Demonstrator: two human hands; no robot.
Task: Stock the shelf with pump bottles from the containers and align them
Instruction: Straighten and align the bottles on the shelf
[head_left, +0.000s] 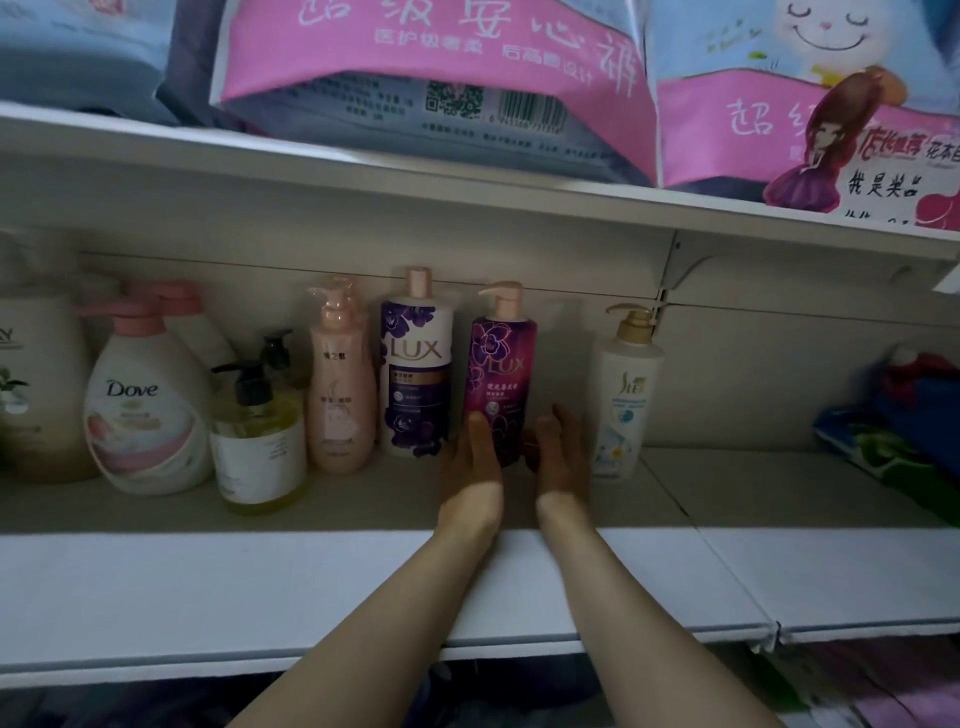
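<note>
My left hand (470, 457): it lies flat against the left side of the magenta Lux bottle (500, 384), low on the body, with the fingers straight and pointing up; the thumb side touches the label.
My right hand (561, 454): it stands at the right side of the same bottle, fingers quite straight and a little spread. It seems to touch the lower right edge, but I cannot tell for sure because of the shadow there.
Magenta Lux bottle: upright on the shelf (649, 577), between my two hands, with a pink pump on top whose nozzle points to the left. It stands between the white-and-purple Lux bottle (415, 374) and the white bottle with gold pump (623, 395).
White-and-purple Lux bottle: just beside the magenta one on its left, upright, taller, near the back wall.
White bottle with gold pump: to the right of my right hand, apart from the magenta bottle, upright.
Further left in the row: a pink bottle (340, 395), then a clear bottle with yellow liquid and black pump (257, 441), then a white Dove bottle (143, 415), and one beige bottle (31, 395) cut by the picture edge.
Right end of the shelf: some coloured soft packs (898, 431), lying down, blurred.
Upper shelf: pink and blue packages (441, 67) with printed writing.
</note>
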